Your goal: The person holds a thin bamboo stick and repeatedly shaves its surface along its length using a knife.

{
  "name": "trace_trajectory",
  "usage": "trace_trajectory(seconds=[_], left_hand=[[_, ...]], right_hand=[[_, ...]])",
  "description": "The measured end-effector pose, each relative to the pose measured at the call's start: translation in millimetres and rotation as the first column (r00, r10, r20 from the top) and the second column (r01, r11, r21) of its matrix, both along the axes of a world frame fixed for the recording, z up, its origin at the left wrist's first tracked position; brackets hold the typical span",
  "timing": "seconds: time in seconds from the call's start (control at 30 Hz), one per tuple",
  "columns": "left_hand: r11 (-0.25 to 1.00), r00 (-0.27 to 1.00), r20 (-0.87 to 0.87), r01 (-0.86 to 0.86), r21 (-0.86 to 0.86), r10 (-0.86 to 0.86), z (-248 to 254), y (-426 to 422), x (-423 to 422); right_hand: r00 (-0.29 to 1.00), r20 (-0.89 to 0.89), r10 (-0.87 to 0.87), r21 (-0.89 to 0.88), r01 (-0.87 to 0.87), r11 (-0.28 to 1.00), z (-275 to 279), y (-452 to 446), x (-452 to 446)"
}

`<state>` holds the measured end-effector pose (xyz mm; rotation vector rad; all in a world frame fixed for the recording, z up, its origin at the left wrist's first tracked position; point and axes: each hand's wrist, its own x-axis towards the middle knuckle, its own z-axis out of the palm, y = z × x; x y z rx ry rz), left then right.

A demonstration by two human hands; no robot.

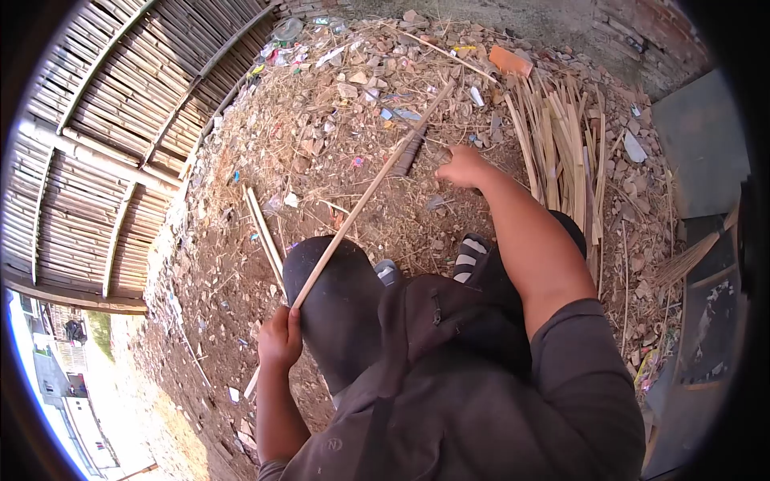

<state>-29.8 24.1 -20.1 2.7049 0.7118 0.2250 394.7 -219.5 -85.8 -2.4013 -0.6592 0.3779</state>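
My left hand (280, 337) is closed around the lower end of a long, pale bamboo strip (359, 206). The strip slants away across my left knee, its far end over the littered ground. Ahead of me, my right hand (465, 167) is closed on a knife, its thin dark blade (420, 133) seen nearly edge-on and reaching to the strip. Whether blade and strip touch, I cannot tell. Beneath the strip a dark, ridged block (410, 153) lies on the soil. My fingers hide most of the knife's handle.
A pile of split bamboo strips (565, 148) lies to the right, near a brick piece (510, 61). Two short strips (263, 232) rest by my left knee. Rubble and litter cover the ground. A bamboo wall (120, 104) stands left, a grey panel (699, 140) right.
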Motion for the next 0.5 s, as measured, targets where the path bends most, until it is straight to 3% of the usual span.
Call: trace_trajectory(seconds=[0.1,0.2,0.3,0.4,0.43,0.5], left_hand=[[1.0,1.0,-0.023,0.011,-0.008,-0.011,5,-4,1],[0.999,1.0,-0.005,-0.007,-0.049,0.007,-2,-7,3],[0.994,1.0,0.022,0.016,-0.106,-0.013,-3,-6,2],[0.977,0.998,-0.047,-0.059,-0.205,0.05,2,-3,3],[0.973,0.996,-0.065,-0.075,-0.217,0.062,7,-2,4],[0.981,0.994,-0.092,-0.07,-0.182,0.054,13,-2,4]], right_hand=[[0.999,-0.004,0.043,0.047,-0.042,0.998,13,4,-11],[0.938,0.049,0.342,-0.002,-0.343,0.939,50,11,-46],[0.85,0.102,0.516,-0.184,-0.494,0.85,73,11,-57],[0.967,-0.03,0.254,0.063,-0.252,0.966,18,17,-26],[0.994,0.002,0.111,0.118,-0.11,0.987,15,20,-23],[0.986,0.05,0.157,0.1,-0.161,0.982,18,22,-21]])
